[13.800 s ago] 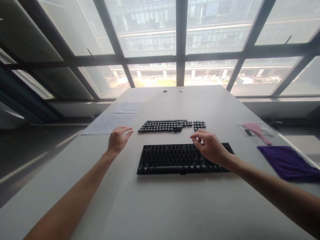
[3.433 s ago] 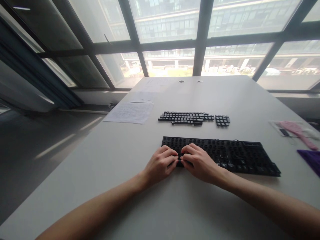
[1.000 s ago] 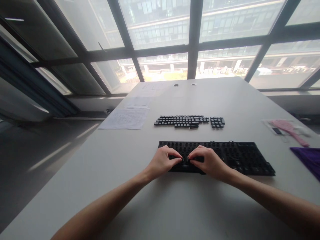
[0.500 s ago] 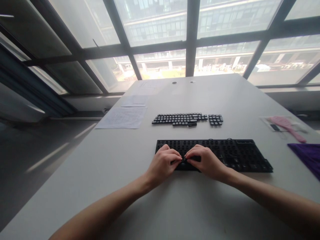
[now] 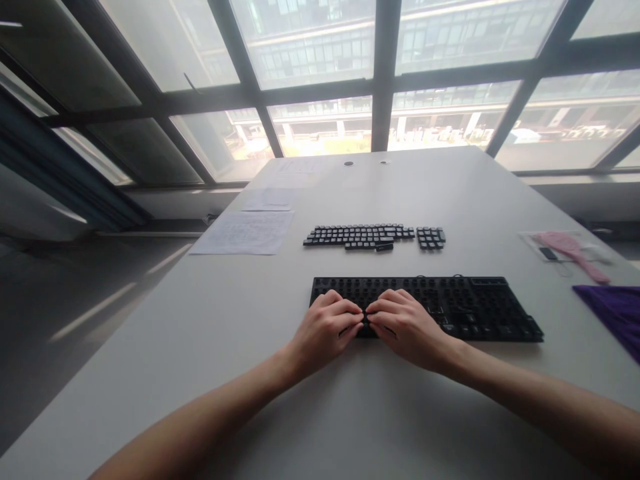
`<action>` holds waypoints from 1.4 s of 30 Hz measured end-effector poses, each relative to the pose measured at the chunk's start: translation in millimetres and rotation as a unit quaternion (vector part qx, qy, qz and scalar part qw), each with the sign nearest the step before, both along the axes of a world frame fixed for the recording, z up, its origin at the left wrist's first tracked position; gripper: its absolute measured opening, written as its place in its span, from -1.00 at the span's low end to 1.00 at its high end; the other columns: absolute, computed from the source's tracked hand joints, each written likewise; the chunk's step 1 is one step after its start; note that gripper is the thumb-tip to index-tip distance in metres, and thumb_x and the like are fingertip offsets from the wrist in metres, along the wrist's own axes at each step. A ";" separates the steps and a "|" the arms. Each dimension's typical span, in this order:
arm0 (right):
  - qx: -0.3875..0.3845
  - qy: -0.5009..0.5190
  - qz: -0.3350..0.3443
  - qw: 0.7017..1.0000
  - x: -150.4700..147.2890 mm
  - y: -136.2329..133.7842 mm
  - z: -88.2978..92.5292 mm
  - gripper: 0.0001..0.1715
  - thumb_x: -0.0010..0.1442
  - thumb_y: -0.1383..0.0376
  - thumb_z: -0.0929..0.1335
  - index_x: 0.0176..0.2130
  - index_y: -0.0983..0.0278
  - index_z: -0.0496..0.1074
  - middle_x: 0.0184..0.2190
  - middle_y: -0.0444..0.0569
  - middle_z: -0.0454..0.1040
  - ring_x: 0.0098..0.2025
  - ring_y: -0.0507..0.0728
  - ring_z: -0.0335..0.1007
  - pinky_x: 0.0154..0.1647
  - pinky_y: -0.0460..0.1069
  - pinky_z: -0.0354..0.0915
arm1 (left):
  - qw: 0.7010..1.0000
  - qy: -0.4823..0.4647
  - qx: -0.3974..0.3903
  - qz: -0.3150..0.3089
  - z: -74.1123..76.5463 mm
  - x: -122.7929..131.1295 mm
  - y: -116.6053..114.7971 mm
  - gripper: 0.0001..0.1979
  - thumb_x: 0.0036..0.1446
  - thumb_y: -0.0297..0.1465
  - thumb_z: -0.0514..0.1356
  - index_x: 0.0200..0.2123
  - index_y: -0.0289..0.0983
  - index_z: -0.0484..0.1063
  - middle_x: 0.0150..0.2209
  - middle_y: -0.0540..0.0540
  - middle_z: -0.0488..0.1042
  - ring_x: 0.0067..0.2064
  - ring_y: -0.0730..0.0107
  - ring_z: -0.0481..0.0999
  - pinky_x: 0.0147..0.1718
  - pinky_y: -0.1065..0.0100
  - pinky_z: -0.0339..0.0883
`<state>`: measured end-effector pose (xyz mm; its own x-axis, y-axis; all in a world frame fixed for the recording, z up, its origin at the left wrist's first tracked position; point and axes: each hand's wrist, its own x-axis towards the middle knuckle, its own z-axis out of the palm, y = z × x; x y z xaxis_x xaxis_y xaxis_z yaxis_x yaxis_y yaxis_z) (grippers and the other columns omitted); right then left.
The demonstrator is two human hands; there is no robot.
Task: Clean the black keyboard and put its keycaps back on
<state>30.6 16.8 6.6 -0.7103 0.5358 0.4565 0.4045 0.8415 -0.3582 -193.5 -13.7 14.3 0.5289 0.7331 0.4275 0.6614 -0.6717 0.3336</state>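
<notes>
White table (image 5: 240, 313), purple cloth (image 5: 614, 312) at right, keycaps (image 5: 357, 235) beyond keyboard (image 5: 467, 308), left hand (image 5: 327, 325) and right hand (image 5: 404, 325) on it, each grip unclear

Left fingers (image 5: 349, 307) beside right fingers (image 5: 382, 307), curled

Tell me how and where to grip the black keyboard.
Probably best: grip the black keyboard by its two short ends, coming from both sides. It lies long and flat on the table; its right end is uncovered, though the left hand partly covers the left.
</notes>
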 end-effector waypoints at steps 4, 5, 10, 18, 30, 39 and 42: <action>0.004 -0.016 -0.014 1.000 0.5 -1.8 -0.3 -0.80 0.37 0.33 0.33 -0.31 0.25 0.51 -0.15 -0.02 0.60 -0.11 0.15 0.40 -0.10 0.08 0.21 | 1.000 0.013 0.010 0.000 -2.7 1.2 -0.2 -0.87 0.32 -0.40 0.21 -0.25 -0.22 0.58 -0.15 -0.04 0.62 -0.18 0.28 0.41 -0.11 0.20 0.38; 0.005 -0.021 -0.017 1.000 0.8 -1.7 -0.9 -0.80 0.36 0.33 0.34 -0.32 0.25 0.51 -0.14 -0.01 0.60 -0.11 0.16 0.40 -0.10 0.08 0.22 | 1.000 0.017 0.012 -0.001 -3.4 1.5 -0.3 -0.87 0.32 -0.40 0.22 -0.26 -0.22 0.58 -0.16 -0.04 0.62 -0.17 0.28 0.42 -0.11 0.20 0.38; 0.001 -0.034 -0.016 0.999 3.0 -0.7 -4.0 -0.80 0.36 0.32 0.33 -0.31 0.24 0.50 -0.10 -0.01 0.57 -0.08 0.16 0.39 -0.09 0.08 0.26 | 0.999 0.026 0.020 -0.005 -5.7 1.9 -0.6 -0.86 0.31 -0.40 0.22 -0.31 -0.21 0.56 -0.18 -0.05 0.61 -0.18 0.29 0.44 -0.12 0.22 0.39; -0.032 -0.014 -0.016 0.999 4.3 -2.0 2.6 -0.89 0.35 0.34 0.34 -0.16 0.23 0.49 -0.13 0.03 0.58 -0.10 0.16 0.42 -0.04 0.08 0.31 | 0.999 -0.015 -0.030 0.013 0.5 3.5 -0.7 -0.86 0.34 -0.40 0.18 -0.20 -0.22 0.57 -0.16 -0.05 0.60 -0.17 0.30 0.45 -0.10 0.21 0.38; 0.012 -0.066 -0.144 0.987 -15.4 99.1 23.4 -0.73 0.31 0.36 0.32 -0.05 0.28 0.57 -0.10 0.14 0.46 -0.03 0.27 0.29 0.00 0.13 0.26 | 0.986 0.029 -0.007 0.165 13.9 -22.4 122.1 -0.83 0.23 -0.42 0.28 -0.12 -0.22 0.63 -0.17 -0.10 0.58 -0.10 0.22 0.47 0.01 0.18 0.34; 0.052 -0.163 -0.154 0.973 -49.4 144.4 -0.1 -0.74 0.34 0.34 0.30 -0.12 0.31 0.59 -0.02 0.20 0.40 0.04 0.32 0.18 -0.01 0.12 0.15 | 0.976 0.122 0.002 0.180 -6.8 -16.7 159.6 -0.83 0.19 -0.42 0.31 -0.15 -0.16 0.67 -0.22 -0.12 0.52 -0.13 0.17 0.40 -0.10 0.21 0.32; 0.055 -0.162 -0.152 0.973 -51.1 147.5 -3.0 -0.74 0.35 0.33 0.30 -0.15 0.30 0.60 0.00 0.19 0.40 0.06 0.32 0.17 -0.01 0.13 0.12 | 0.978 0.106 -0.002 0.177 -10.5 -15.6 158.3 -0.85 0.18 -0.42 0.32 -0.18 -0.19 0.67 -0.22 -0.13 0.53 -0.13 0.17 0.41 -0.09 0.20 0.34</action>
<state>-20.5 164.2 3.6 -0.6425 0.7047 0.3010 0.7180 0.6908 -0.0849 -209.1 144.6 3.9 0.3177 0.8877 0.3332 0.9073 -0.3867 0.1653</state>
